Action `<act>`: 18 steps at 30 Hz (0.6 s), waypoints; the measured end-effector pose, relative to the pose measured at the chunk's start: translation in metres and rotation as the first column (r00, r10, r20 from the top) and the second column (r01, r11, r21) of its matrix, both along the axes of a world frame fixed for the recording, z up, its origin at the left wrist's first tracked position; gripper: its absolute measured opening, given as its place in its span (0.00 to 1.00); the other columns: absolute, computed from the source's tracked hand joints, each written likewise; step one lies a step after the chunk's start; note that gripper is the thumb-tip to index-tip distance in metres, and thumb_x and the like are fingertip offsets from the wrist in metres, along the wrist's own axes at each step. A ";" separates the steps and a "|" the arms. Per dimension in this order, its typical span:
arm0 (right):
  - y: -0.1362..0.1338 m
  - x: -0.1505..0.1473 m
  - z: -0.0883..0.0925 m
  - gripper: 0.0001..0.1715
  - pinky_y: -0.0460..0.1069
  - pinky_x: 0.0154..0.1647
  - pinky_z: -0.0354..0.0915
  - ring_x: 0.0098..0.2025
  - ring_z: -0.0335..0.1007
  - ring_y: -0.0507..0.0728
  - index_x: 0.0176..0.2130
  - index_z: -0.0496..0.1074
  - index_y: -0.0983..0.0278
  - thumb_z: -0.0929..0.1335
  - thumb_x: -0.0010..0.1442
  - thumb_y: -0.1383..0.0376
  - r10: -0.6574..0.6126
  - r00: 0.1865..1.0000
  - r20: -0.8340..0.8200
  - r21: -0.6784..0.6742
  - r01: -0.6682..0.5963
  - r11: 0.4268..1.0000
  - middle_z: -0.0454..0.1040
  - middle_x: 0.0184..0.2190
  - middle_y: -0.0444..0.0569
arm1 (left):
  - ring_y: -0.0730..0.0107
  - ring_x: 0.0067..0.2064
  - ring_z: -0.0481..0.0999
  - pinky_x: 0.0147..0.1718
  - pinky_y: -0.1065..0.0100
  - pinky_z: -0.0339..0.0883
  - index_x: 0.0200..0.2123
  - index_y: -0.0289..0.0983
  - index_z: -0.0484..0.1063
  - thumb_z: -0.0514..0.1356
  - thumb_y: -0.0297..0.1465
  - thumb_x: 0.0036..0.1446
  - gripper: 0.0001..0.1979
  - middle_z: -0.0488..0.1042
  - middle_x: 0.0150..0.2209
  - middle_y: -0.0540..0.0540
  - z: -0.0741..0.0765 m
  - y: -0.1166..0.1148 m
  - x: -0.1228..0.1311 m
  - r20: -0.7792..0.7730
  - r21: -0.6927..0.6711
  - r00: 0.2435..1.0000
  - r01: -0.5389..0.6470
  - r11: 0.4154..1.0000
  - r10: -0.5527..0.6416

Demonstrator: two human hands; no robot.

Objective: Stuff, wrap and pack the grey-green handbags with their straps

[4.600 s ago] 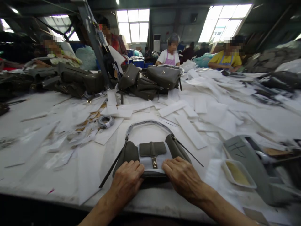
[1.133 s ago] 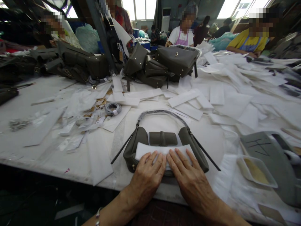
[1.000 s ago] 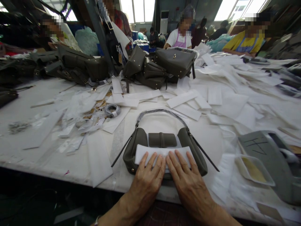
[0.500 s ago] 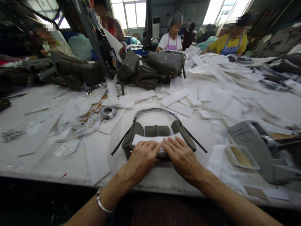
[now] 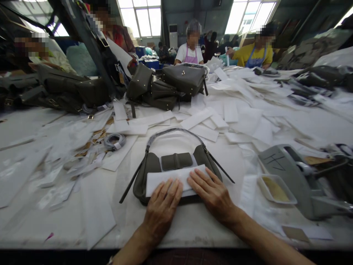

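A dark olive handbag [image 5: 142,176] lies on the table in front of me, with its wrapped handle [image 5: 176,130] arched away from me and a strap end sticking out on each side. Across its front is a folded white foam sheet [image 5: 160,179], just below the bag's buckle tab [image 5: 176,161]. My left hand [image 5: 162,209] rests flat on the sheet's lower left part, fingers stretched out. On the right part of the sheet, my right hand [image 5: 211,192] lies with its fingers spread. Neither hand grips anything. The palms cover part of the bag's lower edge.
Foam pieces [image 5: 198,117] litter the table, and more olive bags [image 5: 183,79] are heaped behind them. A coiled grey cord [image 5: 114,141] lies left. At right are a plastic tub [image 5: 277,188] and a grey tool body [image 5: 289,173]. Several co-workers sit across the table.
My left hand has slid toward me and left, uncovering more of the foam sheet. My right hand stays on the sheet. The view has shifted, and a co-worker in yellow now raises a white strip.
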State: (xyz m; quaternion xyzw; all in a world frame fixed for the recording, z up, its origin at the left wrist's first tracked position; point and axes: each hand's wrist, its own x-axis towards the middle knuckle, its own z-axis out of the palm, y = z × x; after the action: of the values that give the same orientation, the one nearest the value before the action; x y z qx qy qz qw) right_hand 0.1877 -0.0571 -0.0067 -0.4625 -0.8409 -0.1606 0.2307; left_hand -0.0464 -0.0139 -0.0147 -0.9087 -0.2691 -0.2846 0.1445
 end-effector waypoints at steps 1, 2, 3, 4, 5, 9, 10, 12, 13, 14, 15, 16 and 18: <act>-0.002 -0.002 -0.004 0.23 0.65 0.65 0.55 0.64 0.59 0.62 0.59 0.67 0.68 0.58 0.67 0.74 -0.015 1.000 -0.019 0.009 0.015 1.000 0.70 0.59 0.52 | 0.59 0.59 0.67 0.59 0.57 0.58 0.59 0.35 0.65 0.48 0.26 0.68 0.19 0.70 0.58 0.44 -0.005 -0.005 0.000 0.012 -0.022 1.000 -0.010 1.000 0.010; -0.004 -0.003 -0.005 0.24 0.65 0.65 0.55 0.64 0.58 0.62 0.59 0.66 0.67 0.58 0.67 0.75 -0.023 0.999 -0.027 0.002 0.023 1.000 0.70 0.59 0.52 | 0.57 0.62 0.64 0.62 0.55 0.54 0.60 0.35 0.64 0.49 0.28 0.68 0.19 0.68 0.60 0.44 -0.009 -0.010 0.000 0.014 -0.046 1.000 -0.013 0.999 0.014; -0.005 -0.004 -0.005 0.25 0.65 0.66 0.55 0.65 0.57 0.62 0.60 0.66 0.67 0.57 0.66 0.75 -0.026 0.999 -0.027 -0.016 0.026 1.000 0.69 0.59 0.52 | 0.56 0.64 0.62 0.64 0.54 0.50 0.61 0.35 0.63 0.50 0.30 0.68 0.20 0.66 0.62 0.44 -0.011 -0.013 0.000 0.006 -0.069 1.000 -0.014 0.997 0.015; -0.006 -0.005 -0.004 0.26 0.66 0.66 0.54 0.65 0.57 0.62 0.60 0.66 0.67 0.57 0.65 0.76 -0.026 0.999 -0.020 -0.044 0.025 0.999 0.68 0.60 0.53 | 0.55 0.64 0.60 0.65 0.52 0.48 0.62 0.35 0.63 0.51 0.33 0.67 0.21 0.64 0.63 0.44 -0.011 -0.015 0.000 -0.009 -0.088 1.000 -0.017 0.996 0.017; -0.007 -0.005 -0.002 0.28 0.66 0.66 0.54 0.66 0.55 0.63 0.61 0.65 0.68 0.58 0.64 0.75 -0.026 1.000 -0.009 -0.079 0.025 0.997 0.67 0.61 0.53 | 0.54 0.65 0.60 0.66 0.52 0.47 0.62 0.36 0.62 0.52 0.35 0.67 0.22 0.63 0.63 0.44 -0.011 -0.016 0.000 -0.026 -0.097 0.999 -0.021 0.995 0.019; -0.010 -0.006 0.003 0.31 0.67 0.66 0.54 0.67 0.52 0.65 0.62 0.62 0.70 0.60 0.61 0.73 -0.053 0.997 0.049 -0.145 0.059 0.988 0.64 0.63 0.58 | 0.57 0.65 0.60 0.64 0.53 0.52 0.62 0.38 0.62 0.48 0.29 0.68 0.21 0.63 0.63 0.44 -0.005 -0.012 0.001 -0.076 -0.047 0.997 -0.032 0.998 0.028; -0.010 -0.007 0.003 0.30 0.67 0.66 0.54 0.67 0.53 0.65 0.62 0.62 0.70 0.60 0.61 0.73 -0.062 0.996 0.063 -0.138 0.071 0.988 0.64 0.63 0.58 | 0.58 0.65 0.61 0.63 0.54 0.54 0.62 0.38 0.63 0.46 0.27 0.68 0.22 0.64 0.63 0.44 -0.003 -0.010 0.001 -0.080 -0.034 0.996 -0.027 0.999 0.024; -0.010 -0.009 0.000 0.27 0.66 0.66 0.55 0.66 0.54 0.65 0.61 0.63 0.71 0.60 0.63 0.73 -0.075 0.994 0.083 -0.114 0.085 0.990 0.64 0.62 0.58 | 0.59 0.64 0.63 0.61 0.55 0.58 0.61 0.37 0.65 0.44 0.23 0.66 0.23 0.65 0.62 0.44 0.002 -0.008 0.002 -0.095 -0.015 0.995 -0.017 1.000 0.015; -0.010 -0.011 -0.001 0.26 0.65 0.66 0.55 0.66 0.55 0.65 0.61 0.64 0.71 0.60 0.64 0.73 -0.082 0.993 0.088 -0.099 0.090 0.991 0.65 0.62 0.58 | 0.59 0.63 0.64 0.60 0.56 0.60 0.60 0.37 0.66 0.45 0.23 0.66 0.23 0.66 0.61 0.44 0.004 -0.007 0.002 -0.107 -0.002 0.994 -0.012 1.000 0.012; -0.010 -0.014 -0.003 0.25 0.65 0.66 0.56 0.66 0.55 0.65 0.60 0.64 0.72 0.60 0.64 0.73 -0.091 0.992 0.087 -0.082 0.098 0.992 0.65 0.62 0.59 | 0.59 0.62 0.65 0.59 0.57 0.62 0.59 0.36 0.67 0.45 0.23 0.65 0.23 0.67 0.60 0.43 0.006 -0.007 0.003 -0.120 0.014 0.993 -0.008 1.000 0.009; -0.010 -0.017 -0.006 0.24 0.65 0.66 0.56 0.65 0.55 0.65 0.59 0.65 0.72 0.60 0.65 0.72 -0.105 0.991 0.081 -0.060 0.110 0.992 0.66 0.61 0.59 | 0.59 0.61 0.66 0.58 0.58 0.63 0.58 0.35 0.68 0.46 0.22 0.65 0.22 0.68 0.59 0.42 0.006 -0.006 0.004 -0.130 0.036 0.992 0.000 0.999 0.005; -0.010 -0.020 -0.007 0.24 0.65 0.66 0.56 0.65 0.56 0.66 0.59 0.66 0.73 0.60 0.65 0.72 -0.125 0.990 0.070 -0.038 0.128 0.991 0.66 0.61 0.59 | 0.60 0.60 0.67 0.58 0.58 0.63 0.58 0.34 0.68 0.46 0.23 0.65 0.21 0.69 0.59 0.40 0.007 -0.006 0.006 -0.133 0.059 0.991 0.012 0.998 -0.004; -0.010 -0.027 -0.011 0.23 0.65 0.65 0.56 0.65 0.55 0.66 0.58 0.66 0.73 0.59 0.66 0.71 -0.170 0.985 0.037 -0.008 0.171 0.985 0.66 0.60 0.60 | 0.59 0.59 0.69 0.58 0.57 0.62 0.56 0.31 0.69 0.48 0.26 0.66 0.19 0.70 0.57 0.38 0.006 -0.005 0.010 -0.100 0.085 0.995 0.035 0.996 -0.026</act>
State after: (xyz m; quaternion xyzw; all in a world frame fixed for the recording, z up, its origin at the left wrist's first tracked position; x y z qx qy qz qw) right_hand 0.1610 -0.0672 -0.0180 -0.5311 -0.8031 -0.1834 0.1983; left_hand -0.0362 -0.0192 -0.0092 -0.9186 -0.2352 -0.2527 0.1924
